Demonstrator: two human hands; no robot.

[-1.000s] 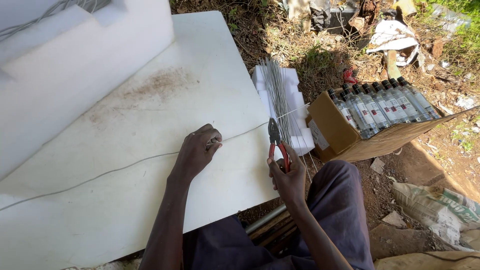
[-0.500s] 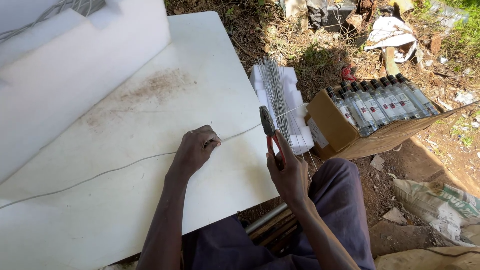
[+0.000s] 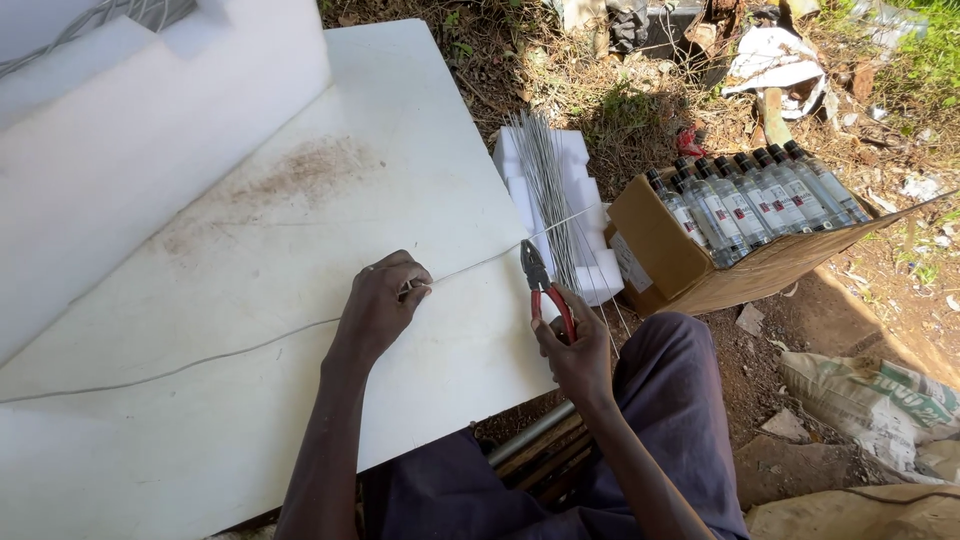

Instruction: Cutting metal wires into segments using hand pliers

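The wire lies across the white table, pinned under the left hand, whose fingers curl shut on it. The pliers, red-handled, have come back down to the wire at the table's right edge (half a second ago they were lifted); the right hand grips the handles, jaws meeting the wire, so a cut looks due. Cut lengths lie on foam just beyond.

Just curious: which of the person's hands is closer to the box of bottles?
The right hand, holding pliers, is just left of the box of bottles. The left hand rests farther left on the white board.
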